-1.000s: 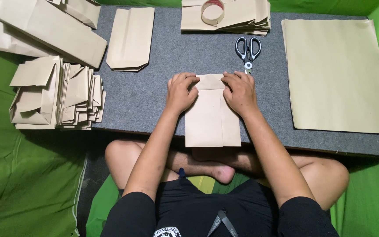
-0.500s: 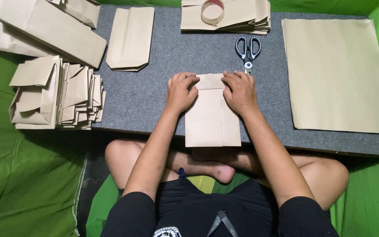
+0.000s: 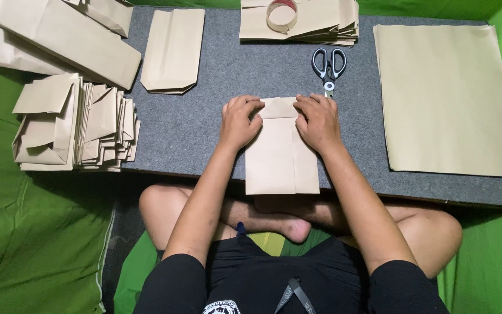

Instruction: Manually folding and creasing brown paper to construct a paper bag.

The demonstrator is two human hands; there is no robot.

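1. The person sat cross-legged at a low grey board [image 3: 204, 134]; a folded brown paper bag [image 3: 280, 157] lay flat on its near edge, its lower end hanging a little past the rim.
2. The left hand [image 3: 239, 122] pressed palm-down on the bag's top left corner, fingers curled onto the folded flap; it pinched nothing, only pushed flat.
3. The right hand [image 3: 319, 122] did the same on the top right corner, fingers bent and pressing; no closed hold on the paper.
4. Black-handled scissors [image 3: 329, 67] lay just beyond the right hand, blades pointing at it.
5. A large sheet stack [image 3: 448, 99] lay on the right; a ring of tape [image 3: 282, 15] sat on folded paper at the far edge.
6. One finished bag [image 3: 173, 49] lay far left; a pile of folded bags [image 3: 74, 125] stood on the left edge.
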